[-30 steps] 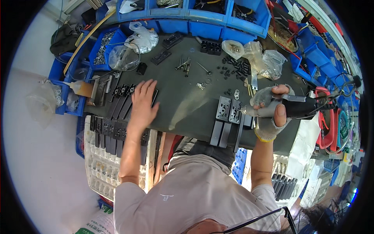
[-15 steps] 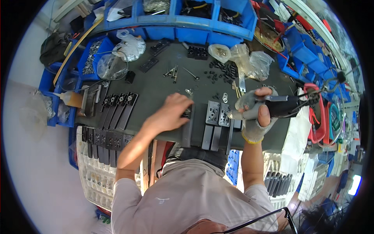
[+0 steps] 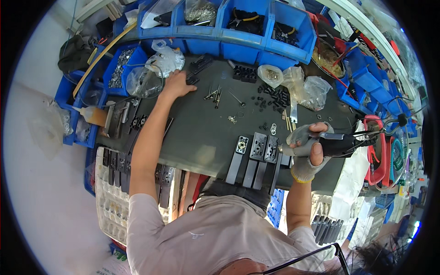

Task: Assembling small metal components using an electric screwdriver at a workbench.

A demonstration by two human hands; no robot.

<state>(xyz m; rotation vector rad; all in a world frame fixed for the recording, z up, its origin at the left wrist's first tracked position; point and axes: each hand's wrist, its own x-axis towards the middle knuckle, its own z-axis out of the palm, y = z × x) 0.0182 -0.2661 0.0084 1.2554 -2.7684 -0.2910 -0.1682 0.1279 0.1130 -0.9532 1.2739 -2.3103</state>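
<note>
My left hand (image 3: 178, 85) reaches to the back left of the bench, thumb and fingers apart. It touches or hovers beside a small black block (image 3: 192, 79), partly hidden by the hand. My right hand (image 3: 308, 151), in a worn work glove, grips a black electric screwdriver (image 3: 339, 145) lying level, its tip pointing left. Just left of that tip are two dark rectangular housings (image 3: 258, 146) with long bars below them. Beside these lies another long dark part (image 3: 237, 158) with a round fitting at its top.
Blue bins (image 3: 243, 27) line the back. Loose black pieces (image 3: 275, 97), screws (image 3: 214, 95), white rings (image 3: 273, 129) and plastic bags (image 3: 316, 93) lie on the bench. Finished-looking dark parts (image 3: 137, 123) stand at left. Red-handled tools (image 3: 373, 146) sit at right.
My left hand has moved from the long dark part near the bench front to the back left. That part now lies beside the housings. The view has shifted; my right hand still holds the screwdriver.
</note>
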